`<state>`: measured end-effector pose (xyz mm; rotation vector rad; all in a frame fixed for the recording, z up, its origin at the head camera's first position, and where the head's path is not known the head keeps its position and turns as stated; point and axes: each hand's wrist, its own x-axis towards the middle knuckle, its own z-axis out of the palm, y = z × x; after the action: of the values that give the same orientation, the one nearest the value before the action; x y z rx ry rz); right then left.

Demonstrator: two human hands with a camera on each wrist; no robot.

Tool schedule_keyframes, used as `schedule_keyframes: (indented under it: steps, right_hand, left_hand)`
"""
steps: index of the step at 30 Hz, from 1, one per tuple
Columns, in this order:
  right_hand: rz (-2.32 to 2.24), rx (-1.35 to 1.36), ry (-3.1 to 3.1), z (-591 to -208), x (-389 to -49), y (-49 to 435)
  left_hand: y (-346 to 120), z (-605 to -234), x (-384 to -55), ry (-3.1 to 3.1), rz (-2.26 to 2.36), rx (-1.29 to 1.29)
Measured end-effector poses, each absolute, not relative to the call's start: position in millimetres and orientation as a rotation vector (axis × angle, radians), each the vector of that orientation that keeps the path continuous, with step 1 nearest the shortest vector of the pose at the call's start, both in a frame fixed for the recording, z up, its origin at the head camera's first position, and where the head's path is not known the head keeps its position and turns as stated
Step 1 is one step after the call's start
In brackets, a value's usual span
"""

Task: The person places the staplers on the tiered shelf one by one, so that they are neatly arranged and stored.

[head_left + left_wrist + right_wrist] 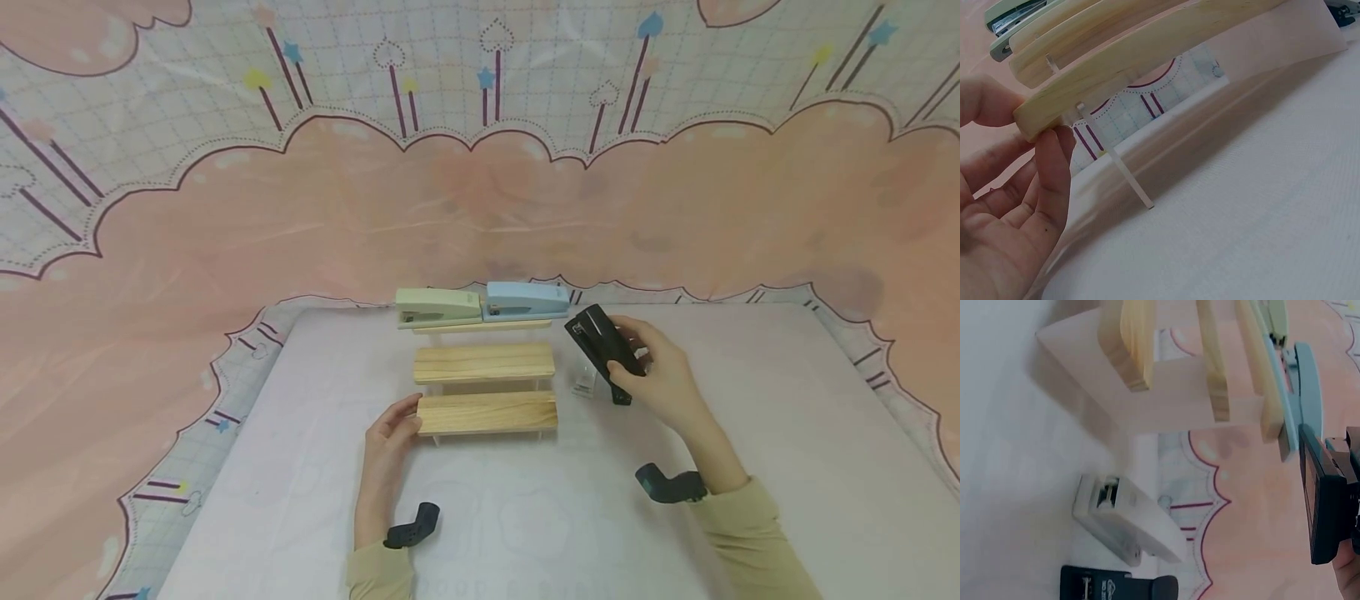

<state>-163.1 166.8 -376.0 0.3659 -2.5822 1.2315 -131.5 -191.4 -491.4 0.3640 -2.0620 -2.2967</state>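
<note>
My right hand [660,371] grips a black stapler [600,337], tilted and raised beside the right end of the top shelf; in the right wrist view this stapler [1325,506] overlaps the light blue one. With thumb and fingers my left hand [387,437] pinches the left end of the lowest wooden board [487,414] of a three-step rack, as the left wrist view shows. On the top step, a light green stapler [438,305] and a light blue stapler [527,300] lie end to end. The middle board [483,363] is bare.
Right of the rack, a white stapler [1125,515] and another dark stapler [1116,584] are on the white tabletop [300,492], partly under my right hand in the head view. Clear supports [1116,156] carry the boards. A printed cloth [480,208] hangs behind the table.
</note>
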Motion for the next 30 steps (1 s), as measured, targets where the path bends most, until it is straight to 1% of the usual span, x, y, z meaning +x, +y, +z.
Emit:
schedule_keyframes:
  steps: [11, 30]
  right_hand:
    - [1.331, 0.489, -2.625, -374.3, -165.8, 146.2]
    - [1.258, 0.701, -2.702, -364.8, -172.6, 104.8]
  left_hand:
    - [-190.7, -493.6, -132.7, -2.037, -2.312, 0.357]
    - [-193.1, -494.4, -133.1, -2.033, -2.320, 0.352]
